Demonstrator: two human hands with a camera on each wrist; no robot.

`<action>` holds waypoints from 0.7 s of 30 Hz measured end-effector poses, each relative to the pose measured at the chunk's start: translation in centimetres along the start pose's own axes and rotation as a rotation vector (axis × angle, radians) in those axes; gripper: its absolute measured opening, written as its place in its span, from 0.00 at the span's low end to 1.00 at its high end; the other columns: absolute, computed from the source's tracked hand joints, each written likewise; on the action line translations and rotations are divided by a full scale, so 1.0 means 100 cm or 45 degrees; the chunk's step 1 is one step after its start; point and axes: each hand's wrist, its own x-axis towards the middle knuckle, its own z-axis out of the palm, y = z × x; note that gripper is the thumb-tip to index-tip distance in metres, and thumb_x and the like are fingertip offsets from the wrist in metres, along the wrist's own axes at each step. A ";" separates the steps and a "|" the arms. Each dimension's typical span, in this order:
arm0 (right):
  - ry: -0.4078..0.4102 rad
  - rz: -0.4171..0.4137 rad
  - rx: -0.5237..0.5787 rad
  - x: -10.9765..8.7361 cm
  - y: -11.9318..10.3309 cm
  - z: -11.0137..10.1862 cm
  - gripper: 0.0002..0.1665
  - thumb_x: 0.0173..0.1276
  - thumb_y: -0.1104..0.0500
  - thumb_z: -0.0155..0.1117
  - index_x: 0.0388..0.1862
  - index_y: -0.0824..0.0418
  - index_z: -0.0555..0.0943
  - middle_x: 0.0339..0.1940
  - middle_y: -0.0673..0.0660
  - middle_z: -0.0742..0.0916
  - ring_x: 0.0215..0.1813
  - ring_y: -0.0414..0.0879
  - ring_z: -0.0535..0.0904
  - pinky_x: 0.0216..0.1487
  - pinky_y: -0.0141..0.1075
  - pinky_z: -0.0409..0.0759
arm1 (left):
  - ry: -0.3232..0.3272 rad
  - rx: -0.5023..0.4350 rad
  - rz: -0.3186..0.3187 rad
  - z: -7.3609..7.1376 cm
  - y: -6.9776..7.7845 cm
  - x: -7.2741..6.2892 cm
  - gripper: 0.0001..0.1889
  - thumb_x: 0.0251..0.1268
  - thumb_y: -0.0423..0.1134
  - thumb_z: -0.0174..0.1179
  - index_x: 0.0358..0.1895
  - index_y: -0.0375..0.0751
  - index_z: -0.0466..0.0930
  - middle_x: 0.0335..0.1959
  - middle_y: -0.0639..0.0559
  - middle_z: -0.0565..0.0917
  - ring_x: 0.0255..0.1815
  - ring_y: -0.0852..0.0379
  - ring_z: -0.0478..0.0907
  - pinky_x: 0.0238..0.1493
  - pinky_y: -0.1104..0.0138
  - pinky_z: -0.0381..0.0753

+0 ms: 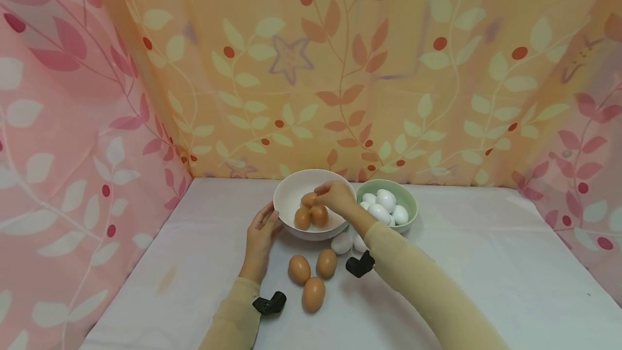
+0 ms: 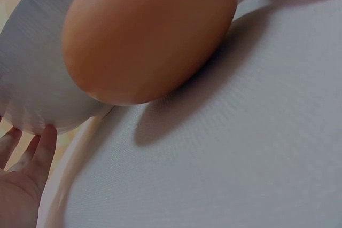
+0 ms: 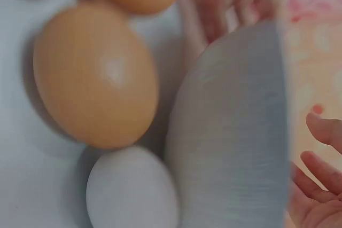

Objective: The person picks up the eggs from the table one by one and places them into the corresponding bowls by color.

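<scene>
A white bowl (image 1: 291,188) holds three brown eggs (image 1: 302,219). My left hand (image 1: 259,239) rests against its left side, and the left wrist view shows straight fingers (image 2: 45,148) touching the outer wall. From the right, my right hand (image 1: 337,197) reaches over the rim, fingertips right at the rearmost brown egg (image 1: 309,199). Seen from the right wrist, its thumb and fingers (image 3: 320,169) stand apart with nothing visible between them. Three more brown eggs (image 1: 313,294) lie on the table in front of the bowl.
A green bowl (image 1: 412,204) with several white eggs (image 1: 386,200) stands at the right of the white bowl. Two white eggs (image 1: 342,243) lie on the white-covered table (image 1: 486,263) under the right forearm. Patterned cloth (image 1: 291,96) closes off the back and sides.
</scene>
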 end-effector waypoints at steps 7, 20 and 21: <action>-0.053 -0.129 0.247 -0.044 -0.006 -0.016 0.21 0.63 0.59 0.72 0.52 0.68 0.84 0.51 0.63 0.88 0.52 0.51 0.86 0.54 0.39 0.85 | -0.011 0.009 0.004 -0.001 0.000 0.000 0.26 0.75 0.43 0.56 0.73 0.42 0.67 0.73 0.43 0.71 0.60 0.55 0.79 0.53 0.72 0.82; -0.134 -0.092 0.523 -0.113 0.030 -0.023 0.24 0.62 0.61 0.72 0.54 0.72 0.81 0.46 0.63 0.89 0.43 0.39 0.85 0.47 0.33 0.87 | 0.008 -0.001 -0.001 0.001 0.002 -0.001 0.25 0.76 0.41 0.55 0.72 0.41 0.67 0.72 0.42 0.71 0.60 0.55 0.79 0.52 0.73 0.83; -0.135 -0.086 0.538 -0.116 0.033 -0.022 0.24 0.62 0.61 0.72 0.54 0.73 0.80 0.46 0.64 0.89 0.42 0.39 0.85 0.47 0.34 0.87 | 0.008 -0.001 -0.002 0.001 0.002 -0.001 0.25 0.76 0.41 0.55 0.72 0.41 0.67 0.72 0.42 0.71 0.60 0.54 0.79 0.53 0.73 0.83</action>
